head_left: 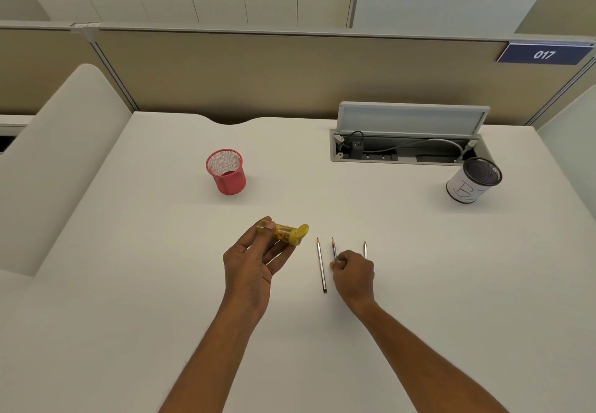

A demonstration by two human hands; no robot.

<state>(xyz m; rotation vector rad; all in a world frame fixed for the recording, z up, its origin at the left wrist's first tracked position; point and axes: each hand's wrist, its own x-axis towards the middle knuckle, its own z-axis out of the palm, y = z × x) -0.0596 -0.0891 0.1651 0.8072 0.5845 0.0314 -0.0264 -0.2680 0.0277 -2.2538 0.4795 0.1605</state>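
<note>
In the head view, your left hand (254, 261) sits just left of the frame's centre. Its fingers (277, 256) and thumb grasp a yellow see-through plastic pencil sharpener (287, 233). It is held on its side above the white counter (419, 251), with its round lid swung open toward the right.

Your right hand (353, 272), just right of centre, is curled down onto the counter. Thumb and forefinger pinch the shaft of the middle grey wooden pencil (333, 248), whose tip points toward the top of the frame.

As I read it, you are at the pick-up step, taking one pencil to sharpen. The next move calls for lifting that pencil without nudging its neighbours. Then swing its tip over toward the sharpener and line the two up. Which face carries the sharpener's hole I cannot tell from here.

Now the count:
- **Pencils:** three, side by side and apart. These are the one you pinch, the left-hand pencil (321, 264) lying in full view, and the right-hand pencil (365, 249), half hidden behind your knuckles.
- **Sharpener:** one.
- **Mesh cups:** two. A red wire-mesh cup (226, 172) stands above and left of centre. A black mesh cup wrapped in white paper marked B (472, 183) stands at the right.
- **Cable hatch:** one open grey cable hatch (406, 141), set into the counter at upper right.
- **Plate:** one blue plate reading 017 (544, 54), at top right.
</note>
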